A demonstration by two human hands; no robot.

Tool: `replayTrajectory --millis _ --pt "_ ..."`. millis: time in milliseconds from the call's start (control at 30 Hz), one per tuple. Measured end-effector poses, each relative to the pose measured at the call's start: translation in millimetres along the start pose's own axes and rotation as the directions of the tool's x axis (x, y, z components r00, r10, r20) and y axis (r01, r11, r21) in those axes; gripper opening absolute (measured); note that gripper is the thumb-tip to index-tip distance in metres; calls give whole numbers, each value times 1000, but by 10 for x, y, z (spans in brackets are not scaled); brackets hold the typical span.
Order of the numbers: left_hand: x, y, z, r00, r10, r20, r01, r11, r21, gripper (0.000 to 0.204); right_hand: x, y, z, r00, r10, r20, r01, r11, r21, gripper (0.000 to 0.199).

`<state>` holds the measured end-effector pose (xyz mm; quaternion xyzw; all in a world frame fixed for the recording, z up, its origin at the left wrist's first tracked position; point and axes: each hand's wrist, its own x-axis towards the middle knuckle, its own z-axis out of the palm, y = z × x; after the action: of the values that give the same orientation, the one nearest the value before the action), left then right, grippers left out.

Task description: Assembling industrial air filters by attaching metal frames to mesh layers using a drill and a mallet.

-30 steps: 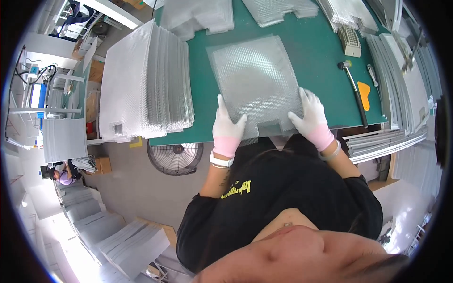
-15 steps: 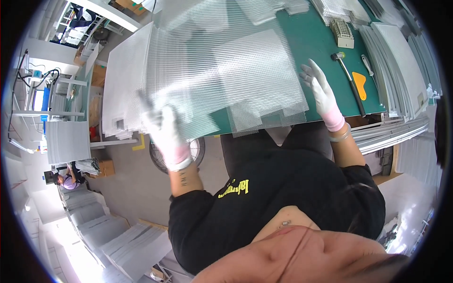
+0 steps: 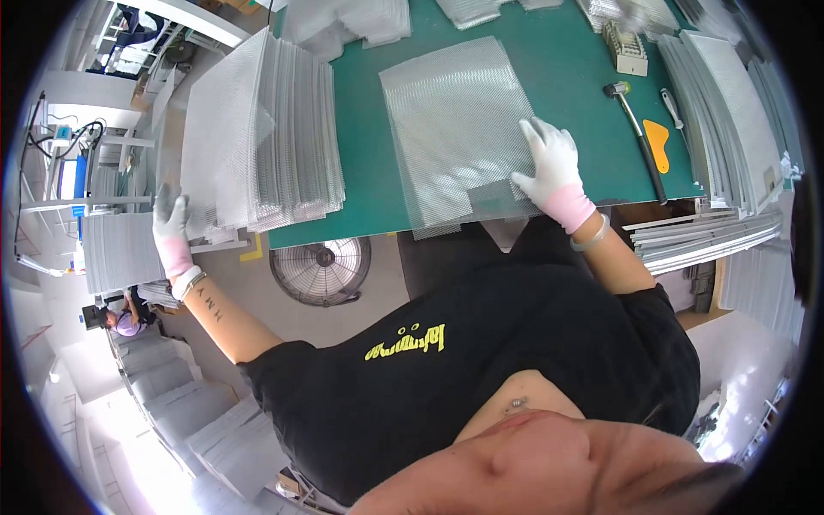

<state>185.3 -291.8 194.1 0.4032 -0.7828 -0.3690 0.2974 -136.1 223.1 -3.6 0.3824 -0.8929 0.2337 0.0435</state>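
A pale metal mesh sheet point(image 3: 455, 120) with notched lower corners lies on the green tabletop point(image 3: 365, 137) in front of me. At its right edge rests my right hand point(image 3: 554, 172), in a white glove with a pink cuff, fingers spread. To the left stands a thick stack of similar mesh sheets point(image 3: 296, 129). My left hand point(image 3: 172, 225), gloved the same way, is at the stack's outer left edge with its fingers stretched out. I cannot tell whether it touches the top sheet point(image 3: 219, 120).
A mallet point(image 3: 639, 142), an orange scraper point(image 3: 656, 146) and a screwdriver point(image 3: 673, 108) lie at right, below a pale block with rows of small parts point(image 3: 625, 50). Panel stacks point(image 3: 721, 120) stand at the right edge. More mesh piles point(image 3: 352, 21) lie behind. A floor fan point(image 3: 322, 266) stands below the table.
The large mesh sheet that spanned the middle has gone from there, uncovering the stack's side. My left hand has moved far left; my right hand has come down and left onto the single sheet.
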Motion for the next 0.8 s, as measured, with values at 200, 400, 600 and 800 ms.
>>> replayTrajectory --millis 200,400,600,800 --pt "-141 231 341 904 393 -170 -28 451 892 56 71 12 -122 983 177 39 -144 632 762 68" --pt "-1563 745 1548 848 477 -231 -407 865 293 47 145 204 -122 952 287 105 -147 127 981 60" --pt "-2260 244 3069 893 -25 449 283 807 -518 97 211 210 -127 964 237 119 -132 41 990 59" --pt "-2231 176 3224 994 60 91 15 749 -663 106 216 209 -292 942 183 281 -335 526 781 94"
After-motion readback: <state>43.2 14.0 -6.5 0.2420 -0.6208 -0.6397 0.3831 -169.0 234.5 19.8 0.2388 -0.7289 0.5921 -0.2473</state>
